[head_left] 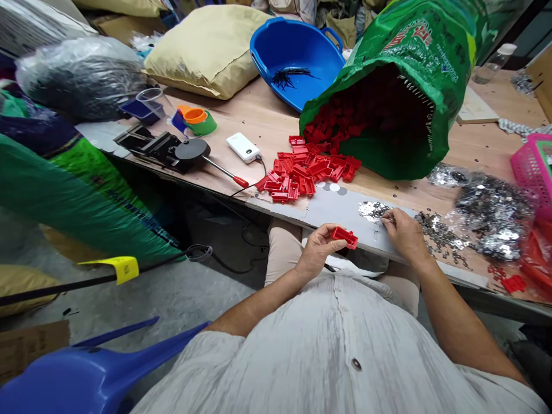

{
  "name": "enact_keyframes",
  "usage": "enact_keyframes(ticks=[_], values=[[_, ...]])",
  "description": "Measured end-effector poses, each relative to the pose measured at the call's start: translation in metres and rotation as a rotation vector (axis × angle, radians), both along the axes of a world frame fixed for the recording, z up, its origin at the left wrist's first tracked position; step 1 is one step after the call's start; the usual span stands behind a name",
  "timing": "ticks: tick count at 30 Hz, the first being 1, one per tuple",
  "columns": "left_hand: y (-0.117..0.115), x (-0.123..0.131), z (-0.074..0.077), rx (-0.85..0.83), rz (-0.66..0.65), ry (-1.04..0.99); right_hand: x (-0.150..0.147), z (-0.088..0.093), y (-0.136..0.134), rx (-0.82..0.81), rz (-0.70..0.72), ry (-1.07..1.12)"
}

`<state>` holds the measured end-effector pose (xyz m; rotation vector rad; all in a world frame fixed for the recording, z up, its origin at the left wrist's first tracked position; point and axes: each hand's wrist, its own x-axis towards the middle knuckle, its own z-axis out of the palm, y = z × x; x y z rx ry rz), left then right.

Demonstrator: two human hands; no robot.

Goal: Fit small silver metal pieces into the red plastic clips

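My left hand (319,250) is closed on a red plastic housing (345,237), pinched by one end over the table's front edge, its hollow side showing. At the small shiny metal pieces (371,210) my right hand (404,231) reaches down with fingertips pinched together; what lies between them is too small to make out. Darker metal bits (444,231) are spread just right of that hand. Beyond my left hand lies a heap of red plastic housings (297,170), spilling from the mouth of a green sack (388,167).
A blue basin (297,46) with thin black strands stands behind. To the left are a white power bank (242,148) with a cable and a black hand press (172,150) with a red-tipped lever. Bagged metal parts (495,213) and a pink basket (532,172) are at right.
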<state>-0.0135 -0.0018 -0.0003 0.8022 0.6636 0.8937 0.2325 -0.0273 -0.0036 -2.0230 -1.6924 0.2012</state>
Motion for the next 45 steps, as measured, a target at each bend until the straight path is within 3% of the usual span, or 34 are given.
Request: enact_keyframes(ticks=[3,8,15,25,29,34,37,41,45], values=[[-0.001,0.0,0.006,-0.091,-0.051,-0.066,-0.011,0.012,-0.009,0.01,-0.003,0.195],[-0.003,0.0,0.013,-0.13,-0.089,-0.099,-0.04,0.037,-0.03,-0.01,0.158,0.469],[-0.003,0.003,0.009,-0.056,-0.1,-0.049,-0.065,0.048,-0.04,0.119,0.355,0.436],[-0.004,0.004,0.009,0.051,-0.103,-0.004,-0.062,0.043,-0.039,0.083,0.48,0.512],[-0.004,0.004,0.007,0.085,-0.125,0.024,-0.06,0.039,-0.041,-0.009,0.433,0.584],[-0.002,0.004,0.003,0.088,-0.144,0.032,-0.054,0.03,-0.046,-0.101,0.273,0.666],[0.001,0.003,0.0,0.116,-0.144,0.04,-0.049,0.023,-0.045,-0.108,0.269,0.606],[0.009,0.002,-0.004,0.259,-0.159,0.145,-0.047,0.014,-0.043,-0.052,0.303,0.427],[0.024,0.004,-0.006,0.538,-0.15,0.448,-0.05,0.01,-0.04,-0.039,0.275,0.318]])
